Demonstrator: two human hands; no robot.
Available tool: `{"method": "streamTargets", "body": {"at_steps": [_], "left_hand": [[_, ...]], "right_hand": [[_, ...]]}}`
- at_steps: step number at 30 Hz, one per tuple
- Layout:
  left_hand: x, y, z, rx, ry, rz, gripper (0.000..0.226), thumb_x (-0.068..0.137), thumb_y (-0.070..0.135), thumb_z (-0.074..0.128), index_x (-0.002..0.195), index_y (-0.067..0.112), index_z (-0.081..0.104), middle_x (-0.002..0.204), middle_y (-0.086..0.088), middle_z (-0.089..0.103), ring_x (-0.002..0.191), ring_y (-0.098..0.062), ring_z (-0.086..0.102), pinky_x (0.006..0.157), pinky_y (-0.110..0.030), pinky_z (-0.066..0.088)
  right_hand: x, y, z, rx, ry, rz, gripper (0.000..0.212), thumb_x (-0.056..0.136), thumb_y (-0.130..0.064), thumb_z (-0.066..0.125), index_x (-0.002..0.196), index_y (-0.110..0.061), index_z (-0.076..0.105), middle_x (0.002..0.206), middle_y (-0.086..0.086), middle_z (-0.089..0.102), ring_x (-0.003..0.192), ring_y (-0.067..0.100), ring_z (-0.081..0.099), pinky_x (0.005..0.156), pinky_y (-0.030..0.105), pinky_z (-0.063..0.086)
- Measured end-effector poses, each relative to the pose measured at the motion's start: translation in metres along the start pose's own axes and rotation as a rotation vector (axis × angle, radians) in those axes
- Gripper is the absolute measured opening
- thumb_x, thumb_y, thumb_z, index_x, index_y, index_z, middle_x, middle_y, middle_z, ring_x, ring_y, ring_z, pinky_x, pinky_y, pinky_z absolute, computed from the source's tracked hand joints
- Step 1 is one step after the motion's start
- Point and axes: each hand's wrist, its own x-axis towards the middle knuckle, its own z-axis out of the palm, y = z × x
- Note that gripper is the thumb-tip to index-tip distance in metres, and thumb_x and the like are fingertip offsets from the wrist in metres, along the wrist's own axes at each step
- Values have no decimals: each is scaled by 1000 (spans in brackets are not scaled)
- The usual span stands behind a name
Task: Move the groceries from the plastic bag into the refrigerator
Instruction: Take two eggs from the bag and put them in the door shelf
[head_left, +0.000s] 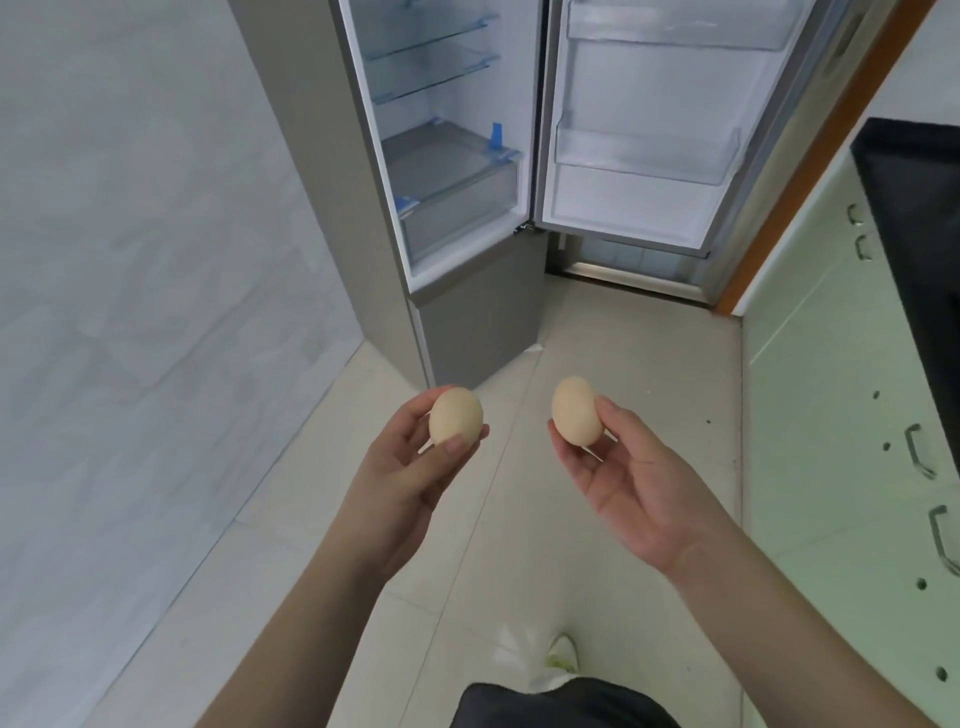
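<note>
Eggs: two were observed, one per hand, both carried in the air above the floor (597, 332) in front of the refrigerator (467, 322). The left egg (456, 417) was pinched between thumb and curled fingers of the left hand (410, 467); the right egg (575, 410) was cradled on the fingertips of the right hand (639, 493) with the thumb pressed against its side. Neither egg was touching the other; they were held a little apart. No plastic bag was seen in view.

The refrigerator door (649, 218) was found swung wide open. Glass shelves (431, 62) and a closed drawer (457, 192) were noted inside; door bins (644, 156) appeared bare. No egg tray could be made out.

Step judged in hand: carrying the eggs to the compartment. It was judged that light, even pressure should be kept, shells being brittle and round. A door bin or a flat shelf well back from the edge was considered the safer resting place, since an egg laid near a lip could roll off. Setting down one egg at a time, long axis sideways, was thought advisable. Cabinets (857, 415) at the right were noted as close
</note>
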Motion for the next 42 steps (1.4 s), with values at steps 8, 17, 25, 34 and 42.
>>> {"method": "streamTargets", "body": {"at_steps": [8,17,25,34,42], "left_hand": [[99,24,64,1,-38,60,54,76,10,75,127,8,58,116,-11,68,109,-28,67,93,-26,51],[194,49,76,-17,-45,75,45,82,7,63,126,7,57,115,-8,71,112,-27,66,90,-25,52],[289,81,37,-55,-78,63,51,79,7,69,128,4,56,127,-16,65,115,-29,65,90,-25,52],[401,139,33,27,-228,95,60,68,20,78,124,11,59,118,-9,69,113,-31,65,102,-34,49],[493,151,78,75,-290,103,58,67,26,78,122,18,61,121,-6,69,114,-29,65,101,-35,49]], "right_hand": [[69,-82,17,2,-61,4,18,76,-14,67,85,-3,77,99,13,75,91,22,71,83,33,59],[156,-123,55,21,-102,-12,31,78,-14,67,104,2,68,112,17,71,99,24,69,87,34,57],[248,-132,112,4,-86,-54,29,76,-13,69,100,2,71,113,18,70,98,25,69,83,34,59],[322,-168,172,36,-94,-181,25,78,-13,66,97,1,74,109,14,73,92,21,72,82,32,59],[375,-236,175,54,-62,-285,32,79,-14,65,107,1,66,105,12,74,89,19,73,81,31,59]]}}
